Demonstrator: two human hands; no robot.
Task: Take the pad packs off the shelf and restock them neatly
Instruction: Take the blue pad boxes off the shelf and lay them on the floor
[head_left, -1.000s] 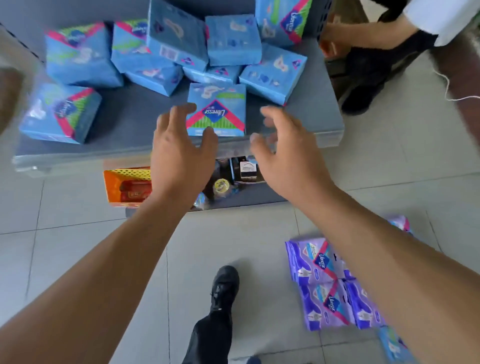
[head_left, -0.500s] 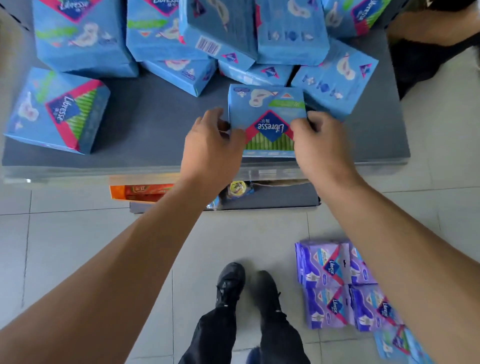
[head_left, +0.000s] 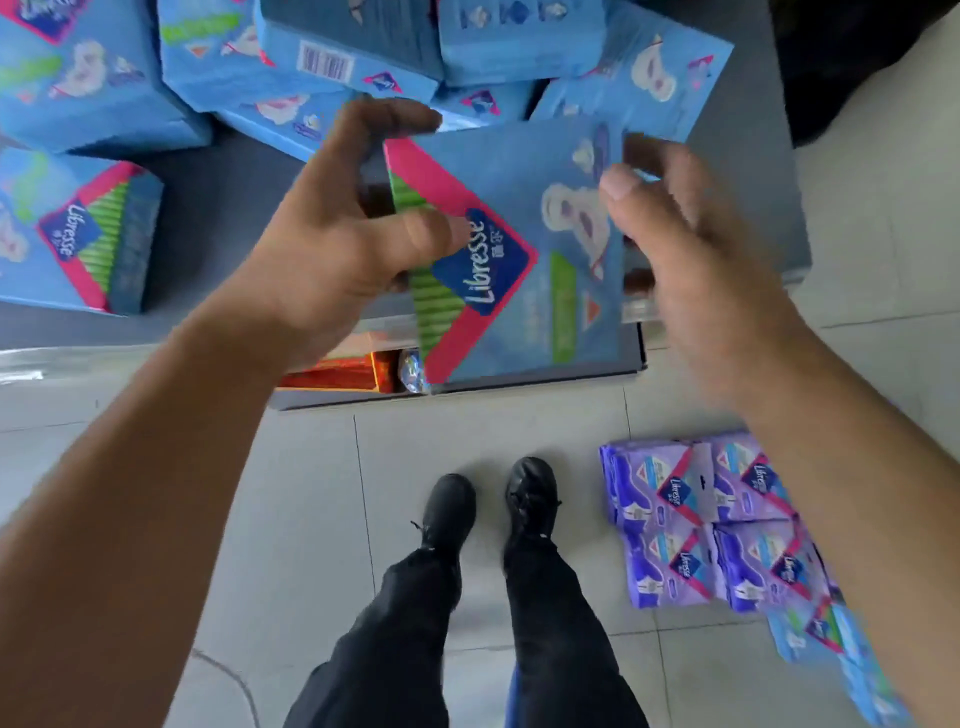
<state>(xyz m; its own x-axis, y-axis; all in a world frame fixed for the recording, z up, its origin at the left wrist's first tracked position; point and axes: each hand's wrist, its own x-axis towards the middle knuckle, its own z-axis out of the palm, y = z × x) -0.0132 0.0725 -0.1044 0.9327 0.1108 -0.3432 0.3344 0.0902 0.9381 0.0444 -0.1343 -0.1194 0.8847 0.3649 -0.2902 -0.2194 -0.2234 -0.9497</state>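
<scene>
A blue Libresse pad pack (head_left: 524, 249) is lifted off the grey shelf (head_left: 218, 208), turned so its logo runs sideways. My left hand (head_left: 332, 244) grips its left edge, thumb on the front and fingers curled over the top. My right hand (head_left: 691, 249) holds the right edge, thumb on the front; it is blurred. Several more blue packs (head_left: 332, 57) lie jumbled at the back of the shelf, and one lies apart at the left (head_left: 78, 239).
Purple pad packs (head_left: 696, 525) lie on the tiled floor at the right, with blue packs (head_left: 831, 649) beside them. A lower shelf holds an orange box (head_left: 337, 371) and small items. My black shoes (head_left: 488, 504) stand on the tiles below the shelf edge.
Both hands reached the front blue pack, took it by its sides, then lifted it off the shelf toward me and rotated it.
</scene>
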